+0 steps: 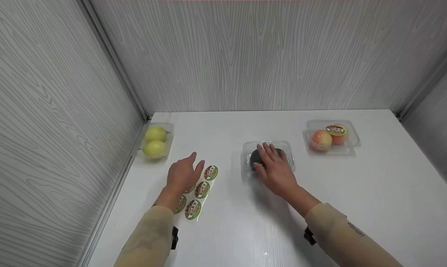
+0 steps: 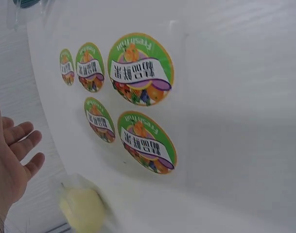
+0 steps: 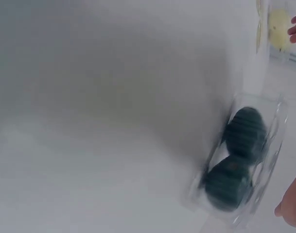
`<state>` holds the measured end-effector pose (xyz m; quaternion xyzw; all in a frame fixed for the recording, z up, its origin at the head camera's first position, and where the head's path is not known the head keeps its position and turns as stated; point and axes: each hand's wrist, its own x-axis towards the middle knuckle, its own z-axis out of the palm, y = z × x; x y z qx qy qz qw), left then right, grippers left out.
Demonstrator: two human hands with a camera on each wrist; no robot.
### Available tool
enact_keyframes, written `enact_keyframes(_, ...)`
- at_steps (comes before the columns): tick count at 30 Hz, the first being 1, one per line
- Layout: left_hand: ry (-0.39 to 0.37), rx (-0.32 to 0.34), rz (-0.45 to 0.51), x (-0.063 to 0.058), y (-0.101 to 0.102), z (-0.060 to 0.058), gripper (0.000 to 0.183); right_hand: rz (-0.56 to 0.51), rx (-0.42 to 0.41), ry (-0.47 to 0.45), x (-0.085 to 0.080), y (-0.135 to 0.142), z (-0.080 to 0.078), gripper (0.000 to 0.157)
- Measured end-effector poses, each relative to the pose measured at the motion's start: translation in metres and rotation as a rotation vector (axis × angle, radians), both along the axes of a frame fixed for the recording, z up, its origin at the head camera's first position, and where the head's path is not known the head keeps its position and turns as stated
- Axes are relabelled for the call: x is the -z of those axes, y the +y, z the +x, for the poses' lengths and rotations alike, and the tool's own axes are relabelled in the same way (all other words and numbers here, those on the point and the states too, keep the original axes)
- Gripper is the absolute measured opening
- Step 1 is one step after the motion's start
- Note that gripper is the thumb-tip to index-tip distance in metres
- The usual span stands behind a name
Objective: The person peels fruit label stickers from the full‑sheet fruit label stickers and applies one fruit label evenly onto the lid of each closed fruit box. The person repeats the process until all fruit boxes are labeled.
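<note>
My left hand (image 1: 182, 172) hovers over the upper part of a sheet of round fruit stickers (image 1: 202, 190), fingers loose and holding nothing. In the left wrist view the green-edged stickers (image 2: 140, 69) read "Fresh fruit" and several are on the sheet; the hand (image 2: 11, 155) is off to the left. My right hand (image 1: 277, 172) lies over a clear plastic clamshell box (image 1: 248, 146), its fingers straight and slightly spread. Inside that box are two dark green round fruits (image 3: 245, 133), partly hidden by the hand in the head view.
At the back left, a clear box (image 1: 170, 144) holds two yellow-green pears (image 1: 155, 149). A clear box (image 1: 351, 128) with two red-yellow peaches (image 1: 321, 141) stands at the back right, a round sticker (image 1: 335, 129) on its lid. Wood-grain panels (image 1: 245, 55) enclose the white table (image 1: 227, 241).
</note>
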<state>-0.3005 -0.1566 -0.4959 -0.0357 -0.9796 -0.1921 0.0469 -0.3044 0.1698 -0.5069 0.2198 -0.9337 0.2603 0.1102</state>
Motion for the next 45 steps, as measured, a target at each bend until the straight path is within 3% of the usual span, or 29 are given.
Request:
enact_keyframes(9, -0.041, -0.052, 0.03, 0.009, -0.02, 0.006, 0.063, 0.064, -0.084, 0.021, -0.002, -0.044, 0.003, 0.064)
enact_keyframes(18, -0.108, -0.105, 0.063, 0.013, -0.029, 0.01, 0.064, 0.099, -0.164, 0.002, 0.008, -0.079, 0.006, 0.063)
enact_keyframes(23, -0.128, -0.103, 0.076, 0.016, -0.032, 0.011, 0.066, 0.118, -0.185, -0.016, 0.018, -0.093, 0.004, 0.062)
enact_keyframes(35, -0.162, -0.118, 0.054, 0.025, -0.025, 0.006, 0.064, 0.191, -0.234, -0.091, 0.043, -0.114, 0.004, 0.06)
enact_keyframes(45, -0.138, -0.135, 0.002, 0.031, -0.016, 0.001, 0.055, 0.234, -0.271, -0.135, 0.055, -0.124, 0.003, 0.054)
